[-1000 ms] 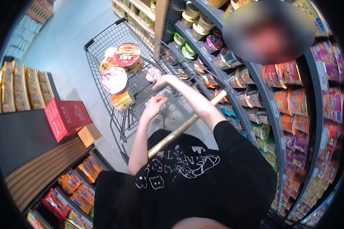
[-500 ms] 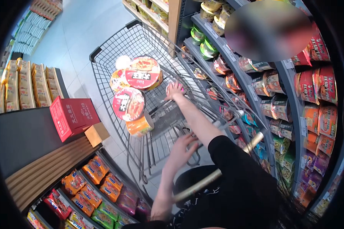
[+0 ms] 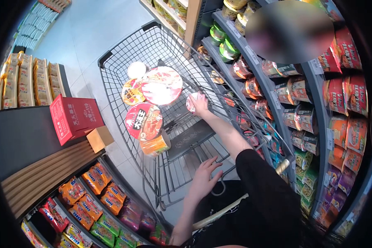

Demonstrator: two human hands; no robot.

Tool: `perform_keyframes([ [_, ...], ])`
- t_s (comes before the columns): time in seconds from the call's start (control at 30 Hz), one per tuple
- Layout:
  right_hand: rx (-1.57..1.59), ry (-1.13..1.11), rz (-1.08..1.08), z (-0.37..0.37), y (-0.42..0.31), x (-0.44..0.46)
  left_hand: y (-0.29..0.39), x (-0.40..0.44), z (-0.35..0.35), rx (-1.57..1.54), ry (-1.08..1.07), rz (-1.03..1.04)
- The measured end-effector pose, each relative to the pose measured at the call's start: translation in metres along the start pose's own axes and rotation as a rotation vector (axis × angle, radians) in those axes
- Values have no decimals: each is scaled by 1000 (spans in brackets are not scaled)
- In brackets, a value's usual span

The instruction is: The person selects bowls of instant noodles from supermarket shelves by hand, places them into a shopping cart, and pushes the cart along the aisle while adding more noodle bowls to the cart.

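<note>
My right hand [image 3: 200,104] reaches down into the wire shopping cart [image 3: 124,53], its fingers wrapped on a small pink and white cup [image 3: 191,102]. Nearer to me, over the cart's near end, my left hand [image 3: 205,177] has its fingers spread and holds nothing. Left of the cup lie a large red and white noodle bowl [image 3: 162,85], a second red bowl [image 3: 144,121], a yellow cup [image 3: 133,91], a white round lid [image 3: 137,70] and an orange cup tipped on its side [image 3: 155,144].
Shelves of cup and bowl noodles [image 3: 337,97] rise close along the cart's right side. At the left stand a red box [image 3: 76,118], a small cardboard box [image 3: 99,139] and a rack of bagged noodles [image 3: 87,208]. The cart's handle [image 3: 221,212] crosses before my body.
The view has shifted and my body leans further over the cart. My right hand has come down onto the small pink cup. My left hand has spread its fingers above the near end.
</note>
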State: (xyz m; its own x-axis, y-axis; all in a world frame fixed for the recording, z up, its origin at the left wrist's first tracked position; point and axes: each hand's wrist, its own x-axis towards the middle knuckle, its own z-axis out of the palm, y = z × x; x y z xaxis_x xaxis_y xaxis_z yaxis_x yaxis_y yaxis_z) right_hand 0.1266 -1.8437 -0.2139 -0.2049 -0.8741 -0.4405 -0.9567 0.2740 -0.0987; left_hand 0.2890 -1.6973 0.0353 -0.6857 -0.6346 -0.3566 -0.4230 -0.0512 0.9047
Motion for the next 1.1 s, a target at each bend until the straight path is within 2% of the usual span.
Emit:
perform_keyframes([
  [0.07, 35, 121, -129, -30, 11, -3, 5, -3, -3, 9, -36, 25],
  [0.13, 131, 351, -227, -68, 25, -3, 6, -5, 1, 11, -3, -31],
  [0.2, 476, 93, -139, -135, 31, -23, 13, -7, 0, -7, -12, -41],
  [0.27, 747, -16, -142, -166, 31, -34, 13, -7, 0, -41, -15, -83],
  [0.37, 578, 255, -297, -220, 36, -60, 11, -8, 0, -37, -8, -61],
  [0.4, 642, 327, -290, -227, 52, -48, 11, -7, 0, -37, -8, -62],
  [0.43, 695, 475, -252, -253, 58, -58, 10, -7, -1, -39, -2, -60],
  [0.47, 555, 498, -37, -263, 73, -52, 10, -7, -1, -40, 2, -58],
  [0.5, 488, 609, 4, -269, 91, -42, 10, -7, -2, -39, 0, -57],
  [0.53, 282, 798, 52, -276, 108, -31, 11, -6, -2, -17, 2, -60],
  [0.6, 177, 1000, 199, -293, 133, -15, 12, -4, -2, -1, 10, -60],
  [0.67, 200, 1096, 312, -298, 164, 5, 12, -2, -2, -13, 10, -75],
  [0.73, 185, 1040, 439, -305, 183, 18, 10, -1, -1, -40, 15, -95],
  [0.77, 208, 883, 543, -311, 192, 23, 9, -2, -1, -67, 18, -117],
  [0.87, 468, 509, 527, -326, 218, 30, 11, -4, -1, -48, 55, -88],
  [0.93, 406, 767, 417, -315, 235, 42, 11, -4, 0, -46, 63, -88],
  [1.0, 351, 891, 388, -303, 261, 67, 11, -3, 1, -45, 72, -85],
  [1.1, 205, 916, 371, -304, 268, 74, 9, -4, -2, -45, 93, -92],
])
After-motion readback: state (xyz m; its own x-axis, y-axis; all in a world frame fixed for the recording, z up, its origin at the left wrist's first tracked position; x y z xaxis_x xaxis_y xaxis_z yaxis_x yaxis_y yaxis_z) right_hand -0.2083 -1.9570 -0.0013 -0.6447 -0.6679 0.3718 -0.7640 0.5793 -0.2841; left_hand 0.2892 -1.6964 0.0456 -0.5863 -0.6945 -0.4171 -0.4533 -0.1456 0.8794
